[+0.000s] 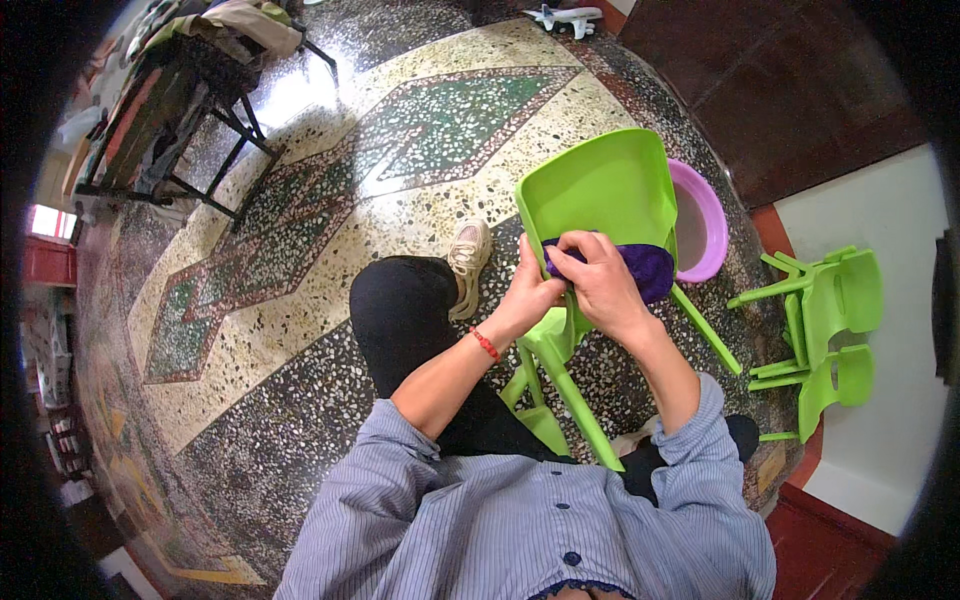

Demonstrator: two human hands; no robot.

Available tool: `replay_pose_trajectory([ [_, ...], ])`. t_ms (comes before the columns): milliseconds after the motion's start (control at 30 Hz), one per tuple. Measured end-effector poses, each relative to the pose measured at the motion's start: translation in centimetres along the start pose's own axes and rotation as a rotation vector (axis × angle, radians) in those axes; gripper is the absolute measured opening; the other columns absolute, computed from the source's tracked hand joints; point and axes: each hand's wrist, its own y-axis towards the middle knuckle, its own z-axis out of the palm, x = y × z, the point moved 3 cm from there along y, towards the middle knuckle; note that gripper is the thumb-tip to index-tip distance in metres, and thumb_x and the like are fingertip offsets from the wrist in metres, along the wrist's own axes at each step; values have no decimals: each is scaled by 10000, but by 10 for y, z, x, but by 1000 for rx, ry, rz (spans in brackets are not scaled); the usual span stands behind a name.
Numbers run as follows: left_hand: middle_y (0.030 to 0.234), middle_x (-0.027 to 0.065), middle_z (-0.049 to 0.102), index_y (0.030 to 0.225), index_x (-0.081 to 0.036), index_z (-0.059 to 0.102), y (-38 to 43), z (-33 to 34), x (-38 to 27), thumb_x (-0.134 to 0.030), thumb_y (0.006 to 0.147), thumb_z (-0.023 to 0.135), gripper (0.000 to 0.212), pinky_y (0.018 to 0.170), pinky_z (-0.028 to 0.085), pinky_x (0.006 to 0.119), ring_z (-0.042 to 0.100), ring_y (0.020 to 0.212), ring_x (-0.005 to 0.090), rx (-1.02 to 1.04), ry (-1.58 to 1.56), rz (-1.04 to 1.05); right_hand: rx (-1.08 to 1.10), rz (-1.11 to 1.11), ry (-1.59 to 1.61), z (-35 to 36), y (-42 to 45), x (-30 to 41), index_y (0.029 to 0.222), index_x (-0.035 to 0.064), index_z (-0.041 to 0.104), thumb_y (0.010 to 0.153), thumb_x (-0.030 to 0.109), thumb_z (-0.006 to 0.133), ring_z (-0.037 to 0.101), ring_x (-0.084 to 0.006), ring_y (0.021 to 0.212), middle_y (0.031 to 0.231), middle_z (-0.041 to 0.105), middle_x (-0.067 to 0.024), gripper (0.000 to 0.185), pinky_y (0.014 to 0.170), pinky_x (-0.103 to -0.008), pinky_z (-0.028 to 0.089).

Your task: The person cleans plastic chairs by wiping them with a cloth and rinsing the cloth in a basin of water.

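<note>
In front of me a small green plastic chair (600, 180) is tipped over, its legs pointing towards me and to the lower right. A dark purple cloth (649, 271) lies bunched against the chair's near edge. My right hand (600, 281) pinches this cloth at that edge, its fingers curled. Close beside it, my left hand (531, 289) grips the chair's edge, thumb pointing up along it. A red beaded bracelet (485, 344) circles my left wrist. The two hands almost touch, and they hide part of the cloth and the chair.
Just behind the chair stands a pink-purple basin (709, 221) holding greyish water. More green chairs (832, 300) are by the white wall at right. A toy airplane (566, 19) sits on the terrazzo floor (300, 405). At upper left is a black metal rack (225, 150) piled with fabric.
</note>
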Motion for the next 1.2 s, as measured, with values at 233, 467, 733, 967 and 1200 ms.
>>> replay_pose_trajectory([
  [233,1111,100,457,1323,-118,145,5,21,-18,-5,837,513,620,675,565,303,581,918,194,40,-10,15,-226,-149,-270,-29,59,-13,1060,124,647,770,125,547,526,-243,1007,1082,550,-32,307,831,-381,454],
  [467,1299,115,389,1415,-148,-8,4,33,-19,7,849,498,775,707,574,296,551,1057,201,136,51,4,-258,58,-84,-27,31,-15,1076,119,656,783,65,525,511,-256,951,1023,566,-30,326,820,-389,397],
  [733,1220,130,435,1351,-145,117,3,32,2,-7,853,542,669,738,584,361,578,1031,248,186,134,78,-150,-16,-49,-28,-31,-19,961,112,670,741,103,609,541,-251,901,928,566,-40,228,792,-385,449],
  [967,1105,112,471,1326,-64,139,6,46,0,12,798,544,669,667,533,268,580,878,167,119,68,-2,-437,-15,-95,-42,11,-25,886,120,682,720,103,620,565,-221,823,875,570,-34,178,701,-341,488],
  [1200,1068,83,477,1291,-37,183,13,61,-18,35,827,524,581,645,505,249,566,815,131,116,36,29,-705,95,-192,-47,30,-44,892,136,648,707,174,643,582,-242,751,850,589,-70,189,663,-361,501],
])
